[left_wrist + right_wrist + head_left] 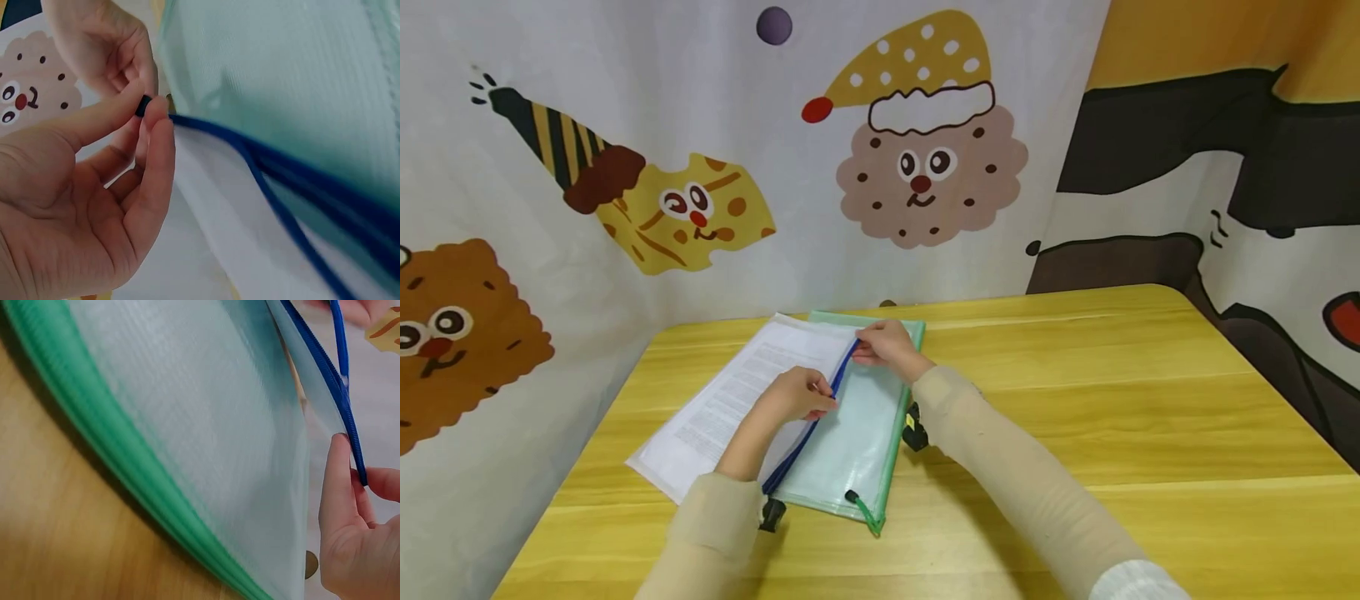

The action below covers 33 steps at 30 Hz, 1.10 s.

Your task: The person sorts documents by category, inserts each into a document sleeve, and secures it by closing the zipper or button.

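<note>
A clear zip pouch (752, 375) with printed paper inside lies slanted across a green-edged zip pouch (865, 433). Along its right side runs a blue zipper (319, 359), whose two strips part over some length. My left hand (801, 393) pinches a small dark blue tab (142, 106) at that zipper between thumb and index finger; whether it is the zipper pull cannot be told. Farther up, my right hand (886, 343) grips the zipper's far end at the pouch corner, thumb on one side and fingers on the other (337, 481).
Beneath everything is a yellow wood-grain table (1112, 400). A green cord with a black tip (865, 510) hangs from the lower pouch's near corner. Black clips (915, 429) show beside the pouches. A cartoon-printed curtain (715, 100) stands behind the table.
</note>
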Motion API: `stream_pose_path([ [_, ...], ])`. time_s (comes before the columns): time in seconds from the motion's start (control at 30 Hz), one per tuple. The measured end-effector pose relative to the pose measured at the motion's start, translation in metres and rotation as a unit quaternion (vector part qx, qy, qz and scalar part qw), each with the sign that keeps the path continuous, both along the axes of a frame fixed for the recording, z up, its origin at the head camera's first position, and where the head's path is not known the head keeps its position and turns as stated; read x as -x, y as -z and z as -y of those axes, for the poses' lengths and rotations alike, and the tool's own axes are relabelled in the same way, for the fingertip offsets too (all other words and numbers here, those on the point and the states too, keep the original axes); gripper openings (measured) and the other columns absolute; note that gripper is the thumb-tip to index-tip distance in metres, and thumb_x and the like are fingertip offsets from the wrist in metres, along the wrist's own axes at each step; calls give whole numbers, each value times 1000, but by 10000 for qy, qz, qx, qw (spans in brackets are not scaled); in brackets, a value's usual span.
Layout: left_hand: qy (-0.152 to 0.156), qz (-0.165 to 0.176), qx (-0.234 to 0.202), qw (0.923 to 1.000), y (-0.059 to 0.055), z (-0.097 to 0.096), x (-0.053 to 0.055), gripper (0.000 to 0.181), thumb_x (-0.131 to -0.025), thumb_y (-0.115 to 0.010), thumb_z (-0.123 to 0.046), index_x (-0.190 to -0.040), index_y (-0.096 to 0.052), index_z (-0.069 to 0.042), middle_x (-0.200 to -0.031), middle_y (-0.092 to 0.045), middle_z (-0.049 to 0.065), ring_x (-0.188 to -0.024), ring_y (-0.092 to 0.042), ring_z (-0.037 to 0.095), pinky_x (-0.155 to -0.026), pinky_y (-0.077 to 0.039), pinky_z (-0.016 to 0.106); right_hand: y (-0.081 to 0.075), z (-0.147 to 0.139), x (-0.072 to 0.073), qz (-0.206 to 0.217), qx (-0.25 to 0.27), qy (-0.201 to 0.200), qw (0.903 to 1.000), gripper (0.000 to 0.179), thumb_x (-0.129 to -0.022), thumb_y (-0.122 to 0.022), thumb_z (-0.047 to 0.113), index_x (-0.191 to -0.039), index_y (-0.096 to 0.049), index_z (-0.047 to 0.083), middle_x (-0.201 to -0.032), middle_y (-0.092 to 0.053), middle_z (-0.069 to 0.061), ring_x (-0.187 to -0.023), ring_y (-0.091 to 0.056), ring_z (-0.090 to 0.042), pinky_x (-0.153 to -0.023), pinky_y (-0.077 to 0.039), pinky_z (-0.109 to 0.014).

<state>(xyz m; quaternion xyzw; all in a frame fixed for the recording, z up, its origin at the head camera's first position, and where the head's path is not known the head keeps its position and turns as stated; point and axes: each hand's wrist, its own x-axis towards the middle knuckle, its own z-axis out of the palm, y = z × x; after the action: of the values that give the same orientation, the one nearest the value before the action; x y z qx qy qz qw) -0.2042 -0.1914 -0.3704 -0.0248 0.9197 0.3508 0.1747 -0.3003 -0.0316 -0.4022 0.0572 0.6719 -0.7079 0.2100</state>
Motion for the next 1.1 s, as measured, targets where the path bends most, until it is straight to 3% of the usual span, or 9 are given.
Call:
stream_pose_path([
  [0.17,376,120,-1,9992,-3,13,-16,12,-88,-73,-9,-85,-64,-2,-70,-63,4,-65,-61,11,-63,-55,24,1,-3,2,53,10,17,10000,33,-100,-59,10,-128,-57,-8,-80,-62,-8,-66,-65,-13,-85,-60,-32],
  [0.33,539,96,2,9985,-5,24,-39,14,-88,-73,-10,-82,-62,-4,-70,-62,4,-65,-60,13,-64,-55,28,3,-5,3,46,-37,-16,10000,33,-100,-58,10,-128,-57,-8,-80,-62,-8,-66,-65,-14,-82,-61,-31],
  [0.53,723,-11,-155,9973,-7,36,-62,13,-88,-73,-9,-82,-62,-5,-69,-62,4,-64,-58,14,-61,-52,29,5,-7,4,92,-60,-37,9999,32,-100,-58,11,-127,-59,-7,-82,-63,-9,-71,-67,-16,-89,-59,-35],
  [0.93,1047,-58,-542,9930,-2,60,-98,14,-88,-73,-12,-85,-61,-5,-70,-60,2,-65,-55,13,-56,-48,23,6,-10,5,170,-127,-58,9998,32,-100,-59,12,-127,-59,-6,-79,-64,-8,-72,-68,-15,-93,-58,-37],
  [1.1,1099,124,-684,9915,0,70,-110,14,-88,-72,-13,-86,-61,-6,-73,-60,1,-66,-56,9,-58,-52,24,7,-11,6,184,-96,-33,9998,31,-100,-59,12,-126,-59,-6,-78,-64,-7,-72,-68,-16,-94,-57,-38],
])
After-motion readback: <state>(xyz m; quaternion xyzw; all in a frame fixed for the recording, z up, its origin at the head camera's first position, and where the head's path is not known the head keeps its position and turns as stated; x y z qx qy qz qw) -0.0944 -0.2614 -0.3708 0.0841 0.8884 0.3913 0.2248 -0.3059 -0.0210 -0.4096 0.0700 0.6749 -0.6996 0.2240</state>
